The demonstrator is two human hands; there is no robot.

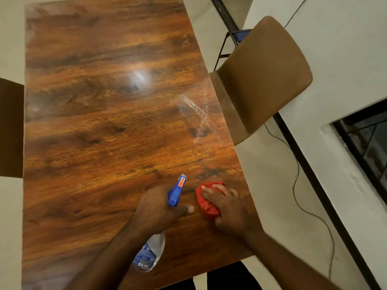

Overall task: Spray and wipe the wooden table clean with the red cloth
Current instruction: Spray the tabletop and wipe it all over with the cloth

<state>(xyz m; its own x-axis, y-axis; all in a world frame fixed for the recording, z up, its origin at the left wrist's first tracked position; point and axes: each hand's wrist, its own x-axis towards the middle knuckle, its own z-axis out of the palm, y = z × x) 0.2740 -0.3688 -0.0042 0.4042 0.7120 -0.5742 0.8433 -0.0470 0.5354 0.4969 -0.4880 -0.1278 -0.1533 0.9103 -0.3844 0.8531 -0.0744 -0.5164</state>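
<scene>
The wooden table point(100, 122) fills most of the view. My left hand point(159, 208) grips a clear spray bottle point(149, 254) by its neck, with the blue nozzle point(177, 190) pointing toward the far right of the table. My right hand point(226, 204) lies flat on the bunched red cloth point(206, 203), pressing it onto the tabletop near the right front corner. A patch of wet spray streaks point(194, 114) glistens on the table close to its right edge, well beyond both hands.
A brown chair point(263, 76) stands against the table's right edge. Another brown chair back point(10, 128) shows at the left edge. A black cable point(303, 197) trails over the floor on the right, beside a dark-framed window point(368, 147).
</scene>
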